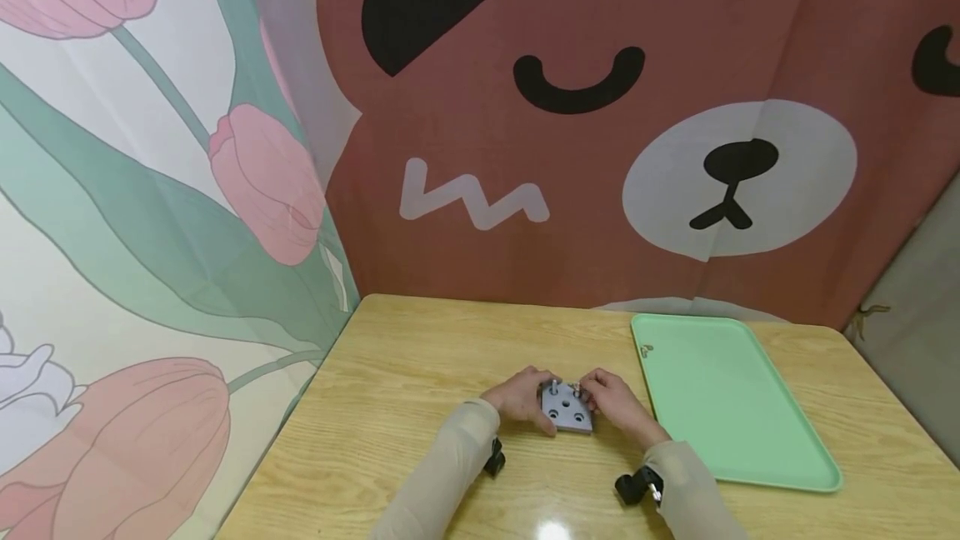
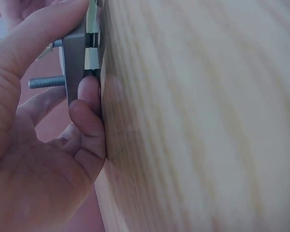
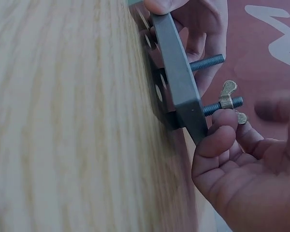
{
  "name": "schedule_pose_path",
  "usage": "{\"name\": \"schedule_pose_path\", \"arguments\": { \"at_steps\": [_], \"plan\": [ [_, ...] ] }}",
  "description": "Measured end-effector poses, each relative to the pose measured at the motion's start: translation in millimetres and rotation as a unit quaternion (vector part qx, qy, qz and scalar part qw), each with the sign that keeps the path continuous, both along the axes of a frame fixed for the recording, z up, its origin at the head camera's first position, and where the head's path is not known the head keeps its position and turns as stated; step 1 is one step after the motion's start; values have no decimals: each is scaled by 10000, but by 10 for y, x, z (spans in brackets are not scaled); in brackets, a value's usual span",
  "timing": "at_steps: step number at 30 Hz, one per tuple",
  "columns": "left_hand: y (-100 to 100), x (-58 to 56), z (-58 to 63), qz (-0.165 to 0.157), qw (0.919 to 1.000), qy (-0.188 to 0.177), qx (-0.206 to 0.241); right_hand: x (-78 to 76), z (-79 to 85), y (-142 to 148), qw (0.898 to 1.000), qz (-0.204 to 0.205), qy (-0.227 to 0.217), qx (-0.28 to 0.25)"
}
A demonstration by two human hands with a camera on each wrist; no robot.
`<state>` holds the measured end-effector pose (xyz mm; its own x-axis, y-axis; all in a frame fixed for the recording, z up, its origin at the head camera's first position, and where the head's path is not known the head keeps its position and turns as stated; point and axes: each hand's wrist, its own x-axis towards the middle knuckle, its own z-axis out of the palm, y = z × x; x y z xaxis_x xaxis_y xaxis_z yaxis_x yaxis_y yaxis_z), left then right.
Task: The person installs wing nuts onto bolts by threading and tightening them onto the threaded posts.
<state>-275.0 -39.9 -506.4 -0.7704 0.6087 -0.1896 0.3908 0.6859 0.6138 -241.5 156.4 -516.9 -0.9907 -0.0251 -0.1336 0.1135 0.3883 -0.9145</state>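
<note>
Beige sleeves come nearest, reaching over a wood-grain bench with a green tray at its right. Left of the tray, the left hand grips the grey metal plate, whose 2 threaded bolts point up. The right hand curls its fingers round the wing nut on 1 bolt, 1 blurred digit apart. Best to keep the plate steady, the nut square to its thread, and turn lightly.

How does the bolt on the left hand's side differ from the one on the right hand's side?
The left bolt is bare; the right bolt carries a brass-coloured wing nut. The right hand touches the right bolt's nut; the left bolt is away from that hand. Both are threaded and stick out of the grey plate.
</note>
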Motion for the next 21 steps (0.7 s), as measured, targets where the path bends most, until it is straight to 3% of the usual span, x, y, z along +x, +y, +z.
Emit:
{"name": "schedule_pose_path", "arguments": {
  "at_steps": [4, 15, 21],
  "plan": [
    [0, 3, -4, 20, 10000, 2, 9, 7, 5, -2, 9995, -41, -101, -287],
    [10, 3, -6, 45, 10000, -19, -69, 4, -21, -2, 9994, 117, 294, 125],
    [0, 2, 9, -44, 10000, 56, -21, -2, -14, -6, 9993, 94, 182, 313]
  ]
}}
